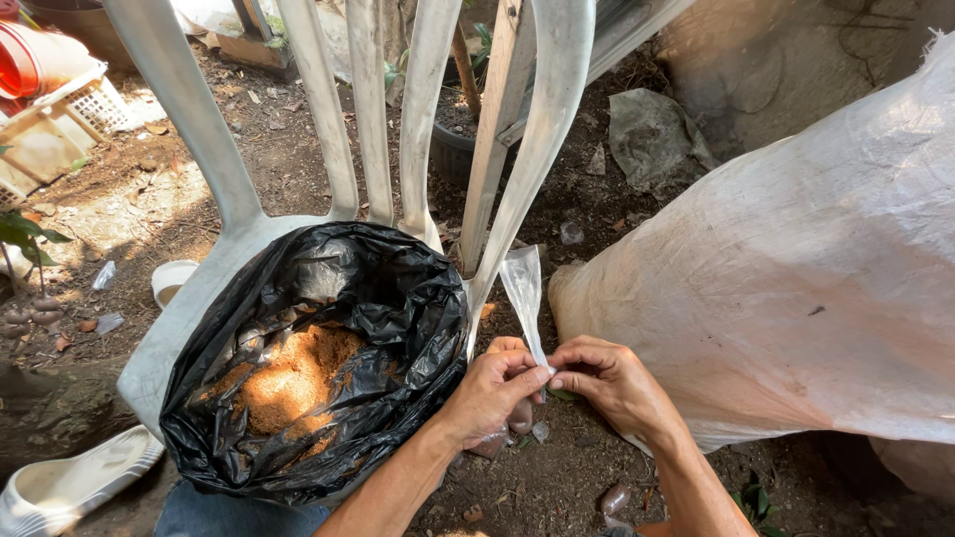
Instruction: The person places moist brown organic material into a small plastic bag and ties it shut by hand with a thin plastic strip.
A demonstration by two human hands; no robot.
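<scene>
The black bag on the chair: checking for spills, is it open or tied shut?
Open: the black bag has its rim spread wide, with brown powder showing inside.

We see a small clear plastic bag (pixel 523 288) pinched between both hands — black bag (pixel 318 358) left, pale sack (pixel 796 268) right.

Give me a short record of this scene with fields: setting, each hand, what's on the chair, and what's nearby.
Setting: outdoors, bare dirt ground with litter
Left hand: pinching the small clear plastic bag near its lower end
Right hand: pinching the same bag, fingertips meeting the left hand's
On chair: white plastic chair carries an open black plastic bag holding brown sawdust-like material
Right of the hands: large whitish woven sack
Far left: white crate, small white cup
</scene>
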